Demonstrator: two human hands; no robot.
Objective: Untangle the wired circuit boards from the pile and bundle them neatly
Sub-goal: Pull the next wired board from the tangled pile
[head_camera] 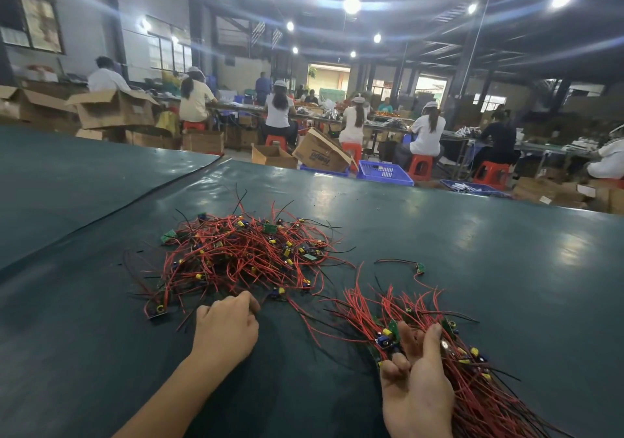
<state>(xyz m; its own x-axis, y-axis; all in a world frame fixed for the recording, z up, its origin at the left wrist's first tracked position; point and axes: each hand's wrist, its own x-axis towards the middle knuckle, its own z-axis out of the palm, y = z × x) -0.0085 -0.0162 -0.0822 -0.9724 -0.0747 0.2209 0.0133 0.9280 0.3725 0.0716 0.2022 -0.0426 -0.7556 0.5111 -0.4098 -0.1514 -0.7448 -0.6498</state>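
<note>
While your right hand lies palm up with its fingers curled round the bundle of boards already freed, the work still waiting sits ahead and to the left: the pile, a loose heap of red and black leads with small green boards scattered through it, on the dark green table. Your left hand is plainly the nearer one. Its knuckles face up and its curled fingers are at the pile's near edge, just beside a blue-capped board. Whether they have actually pinched a wire I cannot tell, since the fingertips are tucked under.

The bundle's long axis runs on a diagonal, with loose wire ends fanned toward the far left and the rest trailing off to the near right, so its open end points roughly at the pile. That suggests the next unit should be drawn rightward and toward you, then laid along the same diagonal (boards to boards, leads to leads).

One stray board lies alone beyond the bundle, apart from both heaps and nearer your right side.
</note>
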